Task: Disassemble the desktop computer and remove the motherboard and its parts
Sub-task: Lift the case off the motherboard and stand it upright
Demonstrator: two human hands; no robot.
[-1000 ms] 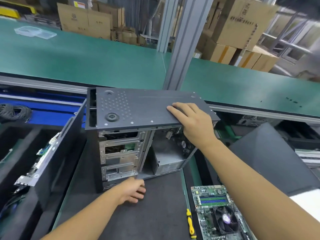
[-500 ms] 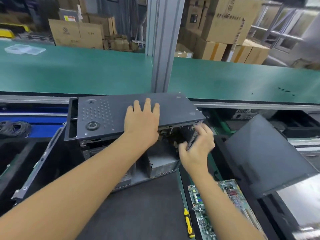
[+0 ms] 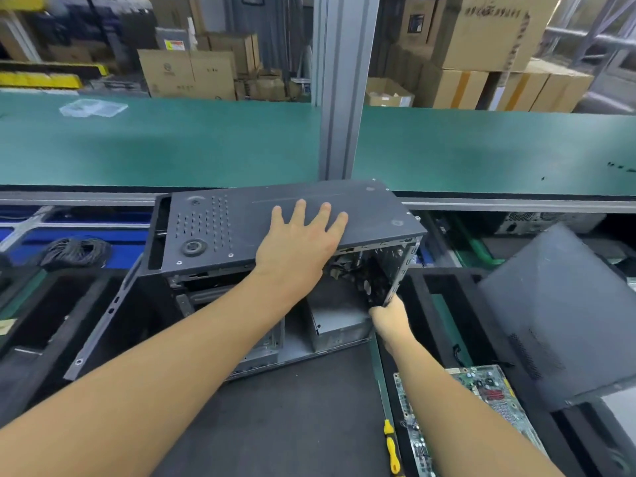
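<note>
A dark grey desktop computer case (image 3: 220,228) stands on a black mat, its open side facing me. My left hand (image 3: 299,242) lies flat on the case's top panel with fingers spread. At the case's lower right, my right hand (image 3: 390,313) grips the bare metal edge of the rear frame (image 3: 401,270). Inside the case I see a power supply box (image 3: 339,321) and some cables. A removed motherboard (image 3: 481,394) lies on the bench at the lower right, partly hidden by my right forearm.
A yellow-handled screwdriver (image 3: 392,449) lies left of the motherboard. A detached dark side panel (image 3: 564,318) leans at the right. Another panel (image 3: 103,315) leans against the case's left. A coil of black cable (image 3: 77,251) sits far left. A metal post (image 3: 340,87) rises behind.
My right hand has dropped from inside the case opening to the lower rear edge and taken hold of it. The left hand stays flat on top. The view has shifted slightly.
</note>
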